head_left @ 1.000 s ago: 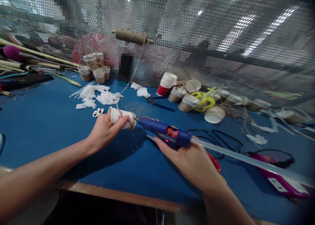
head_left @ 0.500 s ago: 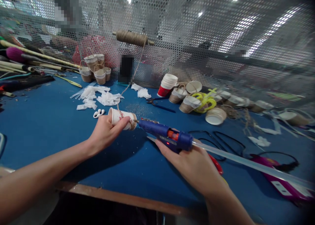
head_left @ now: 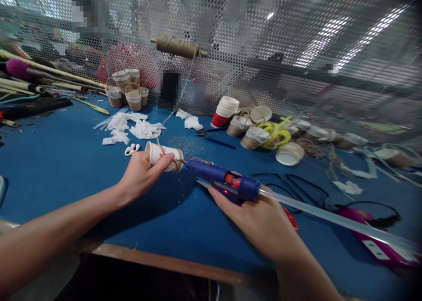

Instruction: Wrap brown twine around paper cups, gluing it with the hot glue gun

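My left hand (head_left: 141, 173) is closed around a white paper cup (head_left: 157, 155) that lies on its side, its mouth to the left. Twine (head_left: 187, 83) runs down from a spool (head_left: 176, 47) to the cup, and some is wound near the cup's base. In my right hand (head_left: 260, 217) is a blue hot glue gun (head_left: 217, 174), with a red light lit and a long clear glue stick (head_left: 316, 214) out of its back. The gun's nozzle is at the twine-wrapped base end, close to my left thumb; whether it touches is hard to tell.
Twine-wrapped cups with handles (head_left: 133, 96) stand at the back left. Crumpled white strips (head_left: 145, 128) lie before them. Further right are stacked paper cups (head_left: 226, 111), blue-handled pliers (head_left: 216, 139) and more wrapped cups (head_left: 253, 137). A purple power strip (head_left: 379, 244) lies at the right. A perforated metal screen (head_left: 231, 37) rises behind.
Both hands, the cup and the glue gun hold almost the same positions. Only a slight shift of the view shows.
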Demonstrator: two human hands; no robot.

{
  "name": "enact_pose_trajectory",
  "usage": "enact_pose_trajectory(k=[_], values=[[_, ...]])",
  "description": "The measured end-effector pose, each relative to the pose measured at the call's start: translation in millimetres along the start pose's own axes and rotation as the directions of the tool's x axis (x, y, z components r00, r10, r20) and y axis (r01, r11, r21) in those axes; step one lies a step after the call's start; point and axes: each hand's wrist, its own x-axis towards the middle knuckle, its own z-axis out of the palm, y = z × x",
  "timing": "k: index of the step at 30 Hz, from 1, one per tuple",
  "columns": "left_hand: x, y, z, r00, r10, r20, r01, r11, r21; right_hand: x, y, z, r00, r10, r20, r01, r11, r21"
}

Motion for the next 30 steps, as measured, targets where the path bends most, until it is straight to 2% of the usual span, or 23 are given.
enact_pose_trajectory(k=[4, 7, 10, 16, 25, 30], values=[[0.6, 2.4, -0.3, 0.999, -0.034, -0.019, 0.034, 0.999, -0.025, -3.7, 0.7, 0.6, 0.999, -0.042, -0.008, 0.042, 0.999, -0.001], [0.5, 2.6, -0.3, 0.998, -0.054, -0.027, 0.054, 0.998, -0.03, -2.7, -1.3, 0.1, 1.0, -0.009, -0.013, 0.009, 1.0, 0.029], [-0.2, 1.6, -0.5, 0.999, -0.028, -0.017, 0.028, 0.999, -0.033, 0.3, -3.4, -0.6, 0.999, 0.039, -0.024, -0.037, 0.997, 0.068], [-2.2, 1.5, -0.5, 0.998, 0.066, -0.012, -0.066, 0.998, 0.014, 1.5, -1.5, -2.0, 0.997, 0.04, -0.064, -0.037, 0.999, 0.036], [-0.1, 7.3, -0.4, 1.0, -0.02, -0.024, 0.019, 0.998, -0.062, -1.7, 0.0, -1.5, 0.999, 0.031, -0.013, -0.03, 0.999, 0.024], [-0.7, 6.1, -0.7, 1.0, 0.017, -0.025, -0.018, 0.999, -0.041, -4.1, 2.4, -1.9, 1.0, -0.001, -0.022, 0.001, 1.0, -0.022]])
